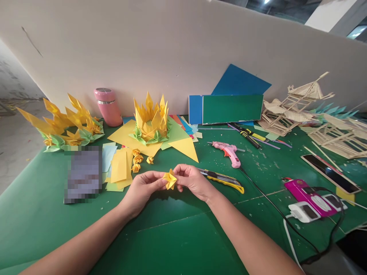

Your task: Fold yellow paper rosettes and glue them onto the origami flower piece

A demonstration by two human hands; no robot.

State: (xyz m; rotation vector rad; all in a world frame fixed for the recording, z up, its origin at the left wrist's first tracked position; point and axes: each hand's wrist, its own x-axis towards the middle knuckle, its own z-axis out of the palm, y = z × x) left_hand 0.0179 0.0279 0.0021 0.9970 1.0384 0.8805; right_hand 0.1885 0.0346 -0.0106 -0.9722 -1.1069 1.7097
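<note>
Between my two hands, just above the green table, is a yellow folded paper flower (170,179) with pointed flaps. My left hand (145,190) pinches its left side between thumb and fingers. On the other side, my right hand (192,180) grips it with closed fingertips. Several small yellow paper rosettes (137,158) lie just beyond my left hand. A folded yellow paper crown (150,124) with green leaves stands behind them on sheets of paper. Near my right wrist rests a yellow utility knife (225,179).
A pink glue gun (228,151) with its cord lies right of centre. Further right are a magenta power strip (314,198), a phone (329,172) and wooden stick models (283,114). Another paper crown (69,126), a pink flask (108,107) and yellow paper slips (119,166) occupy the left.
</note>
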